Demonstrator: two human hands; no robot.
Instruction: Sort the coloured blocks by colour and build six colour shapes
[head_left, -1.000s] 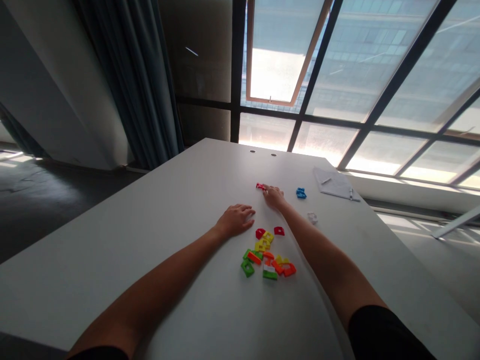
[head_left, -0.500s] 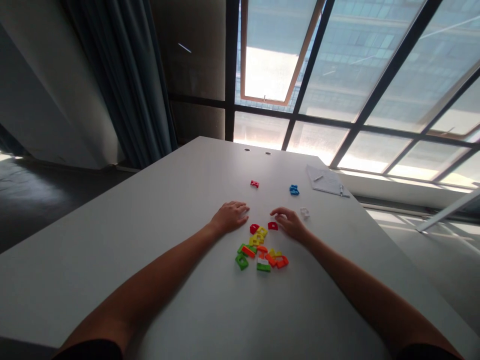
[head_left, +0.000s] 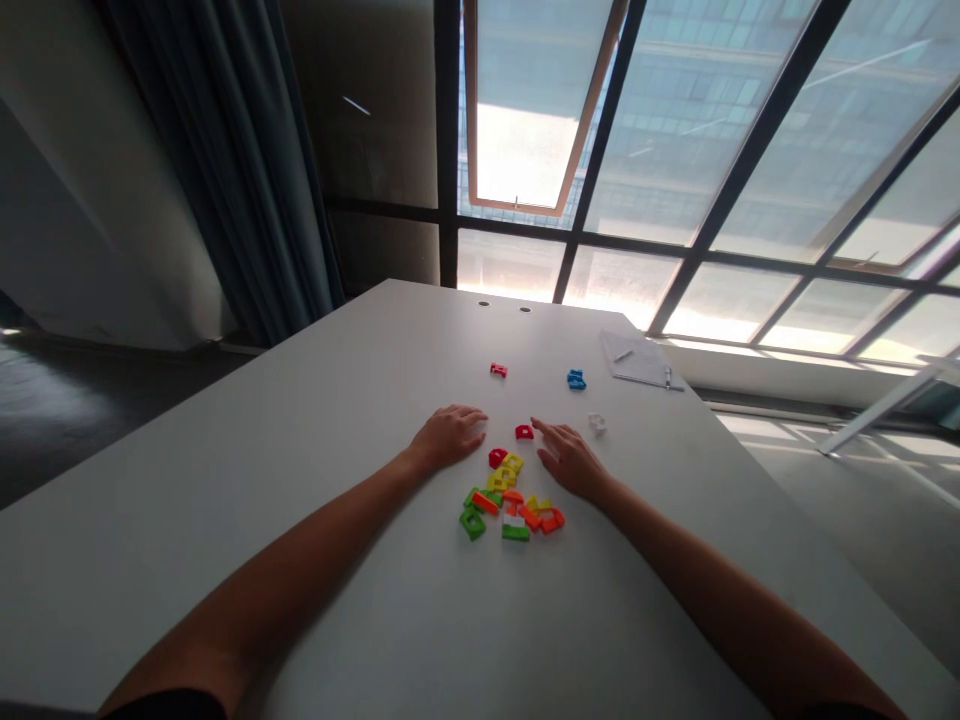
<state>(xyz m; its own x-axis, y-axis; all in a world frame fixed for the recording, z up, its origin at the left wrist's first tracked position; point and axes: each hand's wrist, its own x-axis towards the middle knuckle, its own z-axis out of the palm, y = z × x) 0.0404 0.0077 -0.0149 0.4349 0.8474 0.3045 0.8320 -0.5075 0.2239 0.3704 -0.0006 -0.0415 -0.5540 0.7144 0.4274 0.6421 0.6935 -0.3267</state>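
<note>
Between my left hand (head_left: 450,437) and right hand (head_left: 571,462), both loosely open, lies one small, notched red block (head_left: 524,432); I count three red ones.

White table (head_left: 337,380), dark-framed windows (head_left: 652,130), bright daylight, blue-grey curtain (head_left: 232,170), grey floor (head_left: 82,400)

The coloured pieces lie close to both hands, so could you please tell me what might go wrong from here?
The right hand is close beside a red piece and might knock it away. The orange bar seems to rest on green pieces, so a bump could make it slip. The white piece blends with the white table and could be overlooked.
</note>
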